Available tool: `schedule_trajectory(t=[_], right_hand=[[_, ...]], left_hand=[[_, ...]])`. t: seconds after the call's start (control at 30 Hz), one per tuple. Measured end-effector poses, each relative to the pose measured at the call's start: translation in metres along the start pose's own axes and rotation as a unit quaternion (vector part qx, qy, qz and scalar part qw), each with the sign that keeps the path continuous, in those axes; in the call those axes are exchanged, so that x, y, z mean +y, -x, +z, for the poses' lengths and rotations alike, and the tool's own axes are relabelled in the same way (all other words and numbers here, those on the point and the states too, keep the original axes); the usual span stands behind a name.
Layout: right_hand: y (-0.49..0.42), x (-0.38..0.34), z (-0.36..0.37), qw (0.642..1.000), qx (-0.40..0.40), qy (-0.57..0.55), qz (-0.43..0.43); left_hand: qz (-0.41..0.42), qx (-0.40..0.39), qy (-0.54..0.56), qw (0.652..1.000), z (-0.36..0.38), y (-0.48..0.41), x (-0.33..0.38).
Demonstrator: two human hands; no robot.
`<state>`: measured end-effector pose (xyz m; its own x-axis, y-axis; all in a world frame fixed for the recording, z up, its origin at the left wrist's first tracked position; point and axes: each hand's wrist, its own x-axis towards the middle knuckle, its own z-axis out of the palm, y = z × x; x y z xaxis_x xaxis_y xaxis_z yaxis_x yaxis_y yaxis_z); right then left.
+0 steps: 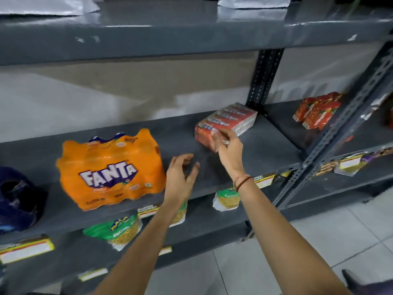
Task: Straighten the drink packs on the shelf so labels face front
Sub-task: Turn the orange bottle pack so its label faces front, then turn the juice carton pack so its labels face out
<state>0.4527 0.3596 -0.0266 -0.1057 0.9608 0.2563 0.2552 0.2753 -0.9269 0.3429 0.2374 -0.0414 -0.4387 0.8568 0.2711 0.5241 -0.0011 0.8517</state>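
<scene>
Nearest the camera, the left hand [180, 175] hovers over bare shelf [265, 145], its grip apart and holding nothing. Just beyond, the right hand [229, 150] has its grip clamped on the near corner of the red pack [229, 120], which lies skewed on the shelf. To the left, the orange pack [110, 169] already shows its label frontward, so the red pack looks like what remains; farther right, red cartons [316, 110] also sit angled.

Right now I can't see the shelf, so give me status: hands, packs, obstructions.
Right hand gripping red carton pack, sitting skewed. Left hand open, empty. Fanta pack label front. Nothing blocking.
</scene>
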Motion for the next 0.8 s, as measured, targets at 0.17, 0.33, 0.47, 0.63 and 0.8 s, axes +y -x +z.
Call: schedule_trajectory(t=[0.17,0.33,0.47,0.63,0.8], right_hand=[[-0.086,0.032,-0.034,0.994,-0.004,0.103,0.027],[-0.168,0.044,-0.041,0.953,-0.098,0.281,0.046],[-0.208,0.053,-0.047,0.924,-0.141,0.340,0.102],[-0.227,0.072,-0.052,0.915,-0.171,0.343,0.125],[-0.207,0.082,-0.056,0.962,-0.070,0.257,0.060]], left_hand=[[-0.111,-0.044,-0.006,0.993,0.044,-0.077,0.016],[-0.260,-0.050,0.087,0.960,0.089,-0.118,0.020],[-0.260,0.012,0.144,0.955,0.115,-0.138,0.006],[-0.220,0.010,0.164,0.962,0.118,-0.141,-0.005],[-0.180,-0.006,0.176,0.968,0.119,-0.143,-0.014]])
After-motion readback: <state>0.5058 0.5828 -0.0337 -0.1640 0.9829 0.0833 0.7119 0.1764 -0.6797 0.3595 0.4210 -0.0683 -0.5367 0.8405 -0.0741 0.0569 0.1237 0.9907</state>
